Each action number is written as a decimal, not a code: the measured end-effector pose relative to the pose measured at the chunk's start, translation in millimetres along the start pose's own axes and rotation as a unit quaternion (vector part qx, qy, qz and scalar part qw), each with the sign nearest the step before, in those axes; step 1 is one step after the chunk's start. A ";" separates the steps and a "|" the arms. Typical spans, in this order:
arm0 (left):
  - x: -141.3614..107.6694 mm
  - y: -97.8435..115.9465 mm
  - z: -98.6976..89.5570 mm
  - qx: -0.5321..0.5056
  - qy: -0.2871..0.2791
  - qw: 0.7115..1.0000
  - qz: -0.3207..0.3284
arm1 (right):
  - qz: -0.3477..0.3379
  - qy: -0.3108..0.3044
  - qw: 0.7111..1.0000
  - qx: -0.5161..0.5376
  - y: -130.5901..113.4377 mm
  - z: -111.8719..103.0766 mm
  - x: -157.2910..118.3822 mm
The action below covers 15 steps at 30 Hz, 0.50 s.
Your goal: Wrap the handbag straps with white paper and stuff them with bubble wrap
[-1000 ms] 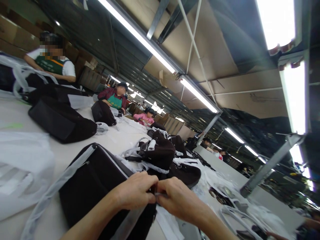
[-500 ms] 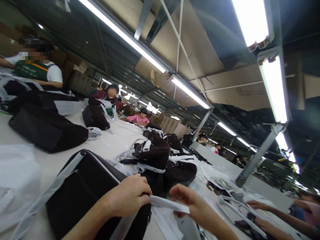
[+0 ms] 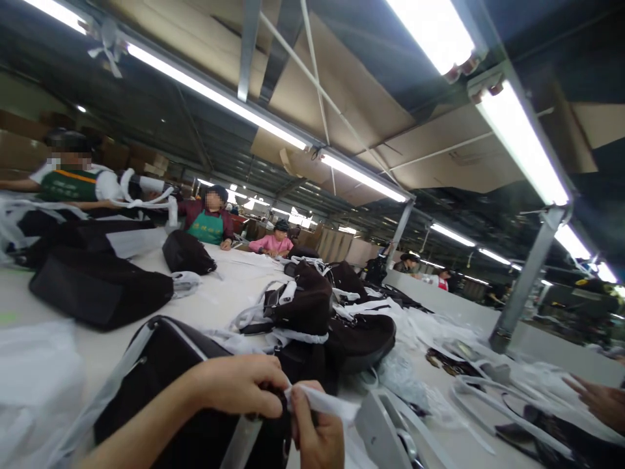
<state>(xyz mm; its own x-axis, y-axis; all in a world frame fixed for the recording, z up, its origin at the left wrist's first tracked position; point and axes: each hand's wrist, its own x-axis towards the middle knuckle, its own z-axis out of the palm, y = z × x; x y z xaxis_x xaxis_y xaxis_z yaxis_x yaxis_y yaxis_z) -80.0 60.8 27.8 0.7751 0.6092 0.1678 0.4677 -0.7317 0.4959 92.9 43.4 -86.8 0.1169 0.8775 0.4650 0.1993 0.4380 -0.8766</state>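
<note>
Bag, black [image 3: 161, 352], seen from the head camera, lying on the pale table [image 3: 205, 306] just under the left arm. Already in place: a long white covering [image 3: 114, 384] along the strap at its left edge, plus a translucent one [image 3: 244, 440] on the part below the left hand [image 3: 239, 384].

Less complete near the bag's right side: a white strip [image 3: 334, 404] with a free length trailing toward a grey device [image 3: 381, 423]. Grasped there between the closed fingers of the left hand and those of the right hand [image 3: 319, 426], nearly touching each other. Fastening under the fingertips hidden, so impossible to tell whether secure. Beyond, other black bags [image 3: 307, 303] with white-covered straps; how complete, hard to judge. At far left, loose white sheeting [image 3: 39, 371].
</note>
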 end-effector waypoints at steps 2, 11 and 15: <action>4.4 -6.6 -16.8 -0.051 -0.098 0.994 0.020 | -0.013 0.004 1.000 -0.003 -3.5 -2.2 0.6; 3.0 18.0 24.8 -0.063 0.058 0.995 -0.048 | -0.099 -0.022 0.994 0.050 -4.8 -34.0 10.0; 2.4 23.7 41.4 -0.104 0.115 0.984 -0.082 | -0.120 -0.049 0.990 0.063 1.5 -43.6 9.0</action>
<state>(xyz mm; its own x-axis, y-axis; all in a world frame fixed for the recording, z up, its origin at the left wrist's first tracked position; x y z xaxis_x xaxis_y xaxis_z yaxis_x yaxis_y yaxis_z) -49.5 32.3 4.7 0.5679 0.7848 0.2482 0.4622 -0.5536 0.6927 136.7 43.4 -78.6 -0.0152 0.7576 0.6526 0.0858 0.6512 -0.7540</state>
